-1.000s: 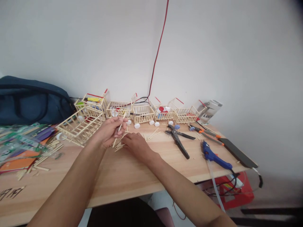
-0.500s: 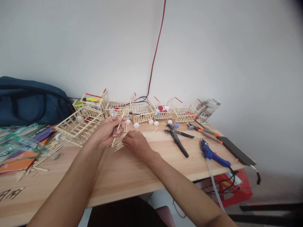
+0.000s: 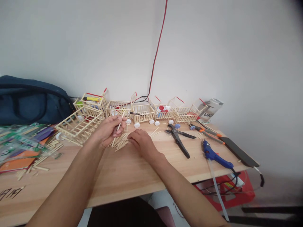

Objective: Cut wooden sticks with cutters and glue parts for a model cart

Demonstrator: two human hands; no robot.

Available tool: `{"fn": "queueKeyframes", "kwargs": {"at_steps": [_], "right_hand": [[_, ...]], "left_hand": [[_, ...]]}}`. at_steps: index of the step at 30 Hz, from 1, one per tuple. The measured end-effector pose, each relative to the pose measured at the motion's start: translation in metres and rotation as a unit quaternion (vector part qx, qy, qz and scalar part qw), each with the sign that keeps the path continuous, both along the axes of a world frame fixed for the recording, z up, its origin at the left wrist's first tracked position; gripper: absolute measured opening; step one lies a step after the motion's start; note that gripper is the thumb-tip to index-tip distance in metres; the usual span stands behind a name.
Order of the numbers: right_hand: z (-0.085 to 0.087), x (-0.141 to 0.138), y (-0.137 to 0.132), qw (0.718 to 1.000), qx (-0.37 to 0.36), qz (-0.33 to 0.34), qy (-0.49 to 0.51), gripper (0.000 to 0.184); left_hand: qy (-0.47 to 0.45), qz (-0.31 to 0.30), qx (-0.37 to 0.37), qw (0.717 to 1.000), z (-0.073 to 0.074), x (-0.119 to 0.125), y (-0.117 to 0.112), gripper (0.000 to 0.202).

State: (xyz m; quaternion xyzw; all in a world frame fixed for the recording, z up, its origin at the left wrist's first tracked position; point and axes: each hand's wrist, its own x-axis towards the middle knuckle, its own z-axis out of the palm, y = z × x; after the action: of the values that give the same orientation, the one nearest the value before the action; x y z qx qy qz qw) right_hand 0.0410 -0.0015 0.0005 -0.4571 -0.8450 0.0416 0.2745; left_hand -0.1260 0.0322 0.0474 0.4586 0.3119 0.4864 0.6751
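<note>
Thin wooden sticks are pinched upright and slightly tilted in my left hand, its thumb and fingers closed around them. A loose pile of short wooden sticks lies on the table just below and right of that hand. At the right edge of the pile is my right hand, palm down with fingers curled together. Whatever its fingertips hold is too small to tell. A larger basket cart built of sticks lies tilted just left of my left hand. Behind both hands stands a stick-built cart with white wheels and a marker inside.
More carts line the wall. Black pliers, a blue glue gun and orange-handled cutters lie to the right. Plastic packets and a blue bag are on the left of the wooden table.
My right hand has shifted slightly right, toward the edge of the stick pile. My left hand stays in place with its sticks. The view has turned a little left.
</note>
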Motion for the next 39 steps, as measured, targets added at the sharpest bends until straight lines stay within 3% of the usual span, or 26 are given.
{"fn": "queueKeyframes", "kwargs": {"at_steps": [10, 15, 18, 26, 31, 39], "right_hand": [[0.002, 0.015, 0.001, 0.976, -0.061, -0.014, 0.209, 0.007], [0.002, 0.02, 0.005, 0.904, -0.198, 0.008, 0.38, 0.014], [0.004, 0.022, 0.005, 0.861, -0.271, 0.019, 0.43, 0.022], [0.007, 0.027, 0.001, 0.804, -0.345, 0.038, 0.483, 0.026], [0.008, 0.027, 0.002, 0.789, -0.355, 0.049, 0.499, 0.025], [0.009, 0.027, 0.001, 0.794, -0.33, 0.046, 0.509, 0.027]], "left_hand": [[0.013, -0.006, -0.013, 1.0, 0.003, 0.006, -0.005, 0.007], [0.012, -0.013, -0.024, 1.0, 0.003, 0.01, -0.008, 0.009], [0.012, -0.018, -0.025, 0.999, 0.002, 0.01, -0.008, 0.011], [0.01, -0.025, -0.026, 0.999, 0.0, 0.009, -0.008, 0.01], [0.009, -0.029, -0.026, 0.999, -0.001, 0.009, -0.008, 0.012], [0.016, -0.038, -0.028, 0.999, -0.004, 0.012, -0.008, 0.017]]}}
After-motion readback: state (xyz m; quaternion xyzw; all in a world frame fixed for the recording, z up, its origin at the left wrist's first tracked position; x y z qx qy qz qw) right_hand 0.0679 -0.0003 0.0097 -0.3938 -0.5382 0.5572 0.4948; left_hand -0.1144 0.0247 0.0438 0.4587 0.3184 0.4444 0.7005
